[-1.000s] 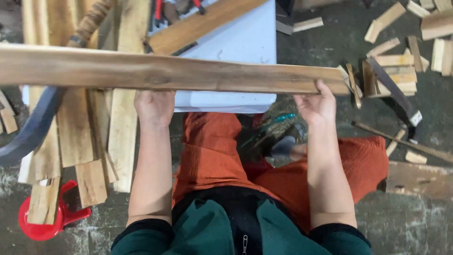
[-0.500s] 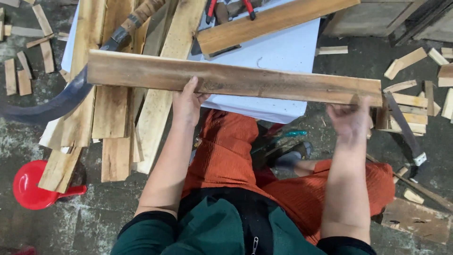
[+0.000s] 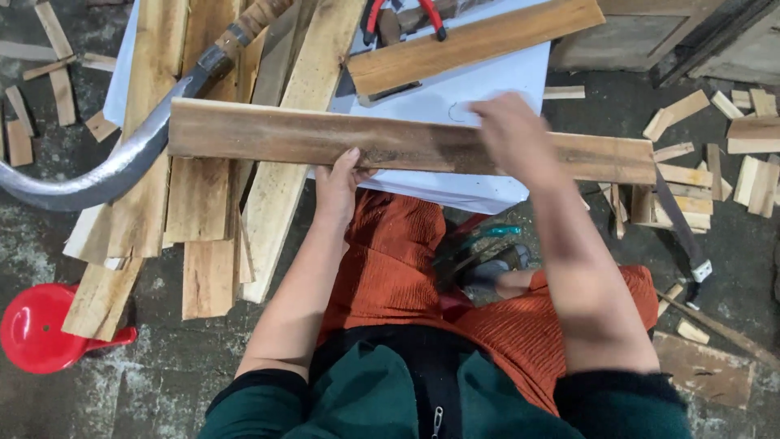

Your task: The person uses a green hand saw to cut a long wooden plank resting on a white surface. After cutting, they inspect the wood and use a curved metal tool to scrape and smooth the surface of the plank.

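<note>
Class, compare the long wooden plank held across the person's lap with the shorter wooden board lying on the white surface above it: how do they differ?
The long plank is longer and darker, with grey weathered streaks; the shorter board is lighter and more even in colour. The long plank lies almost level across the view, while the shorter board tilts up to the right. The left hand grips the long plank and the blurred right hand is over it; no hand touches the shorter board. Both are flat, straight-edged wood.

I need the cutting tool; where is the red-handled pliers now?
In the head view, the red-handled pliers lie at the top centre, on the white board, just above the short wooden plank.
</note>
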